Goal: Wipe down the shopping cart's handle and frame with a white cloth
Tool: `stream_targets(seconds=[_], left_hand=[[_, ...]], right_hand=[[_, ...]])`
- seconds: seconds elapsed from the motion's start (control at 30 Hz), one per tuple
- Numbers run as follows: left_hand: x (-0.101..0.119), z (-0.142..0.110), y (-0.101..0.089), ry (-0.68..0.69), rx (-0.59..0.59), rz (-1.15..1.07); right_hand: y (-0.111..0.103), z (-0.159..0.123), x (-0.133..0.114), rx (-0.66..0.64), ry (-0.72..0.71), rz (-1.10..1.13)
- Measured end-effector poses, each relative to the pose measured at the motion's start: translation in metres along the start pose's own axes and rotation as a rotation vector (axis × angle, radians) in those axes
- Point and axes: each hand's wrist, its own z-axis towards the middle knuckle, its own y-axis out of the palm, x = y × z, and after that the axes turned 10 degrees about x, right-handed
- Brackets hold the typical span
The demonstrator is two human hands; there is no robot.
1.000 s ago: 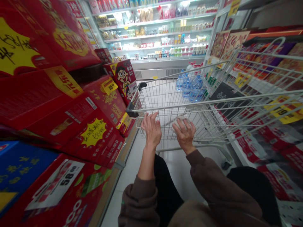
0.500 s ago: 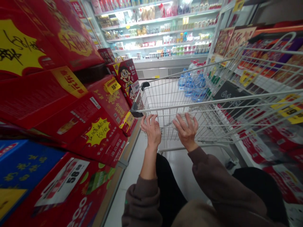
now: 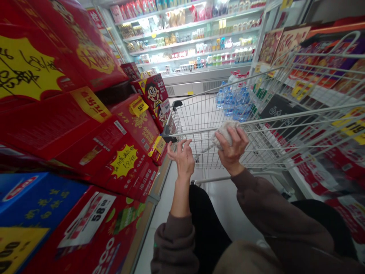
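Inspecting the head view: my right hand point(image 3: 232, 146) is clamped on a pale bagged bundle point(image 3: 225, 133), fingers wrapped over it. The bundle sits at the top rail of the wire shopping cart point(image 3: 285, 117), held in the air and not resting in the basket. My left hand point(image 3: 182, 158) holds nothing; its fingers stand spread and slightly curled, just short of the rail and apart from the right hand. Red boxes point(image 3: 134, 125) are stacked along my left. Bottled water point(image 3: 242, 102) shows beyond the cart, and chiller shelves point(image 3: 194, 49) stand ahead.
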Motion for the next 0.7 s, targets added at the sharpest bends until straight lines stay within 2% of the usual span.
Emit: stream_targets(seconds=[0.13,0.2,0.27,0.33,0.4,0.5,0.57,0.63,0.7], left_hand=[[-0.001,-0.007,0.003,-0.024,-0.015,-0.007],[-0.001,-0.010,0.003,-0.030,-0.017,-0.004],[-0.002,-0.012,0.001,-0.028,-0.046,-0.003],[-0.002,-0.011,-0.002,-0.020,-0.068,-0.010],[-0.002,-0.007,-0.006,-0.015,-0.023,-0.030],[0.000,-0.001,-0.006,-0.012,0.084,-0.045],[0.001,0.000,-0.004,0.017,0.053,-0.035],[0.003,-0.002,-0.001,0.027,-0.005,-0.033],[0.004,-0.005,0.001,-0.002,-0.030,-0.044]], right_hand=[[-0.001,-0.041,-0.006,-0.191,-0.095,-0.066],[-0.008,-0.063,-0.008,-0.239,-0.130,-0.055],[-0.017,-0.073,-0.010,-0.273,-0.131,-0.005],[-0.024,-0.067,-0.011,-0.316,-0.094,0.049],[-0.026,-0.048,-0.013,-0.284,-0.045,0.053],[-0.018,-0.015,-0.018,-0.075,-0.009,-0.010],[-0.008,0.000,-0.023,0.003,-0.017,-0.047],[0.002,0.001,-0.028,-0.035,-0.050,-0.080],[0.008,-0.009,-0.030,-0.112,-0.095,-0.101]])
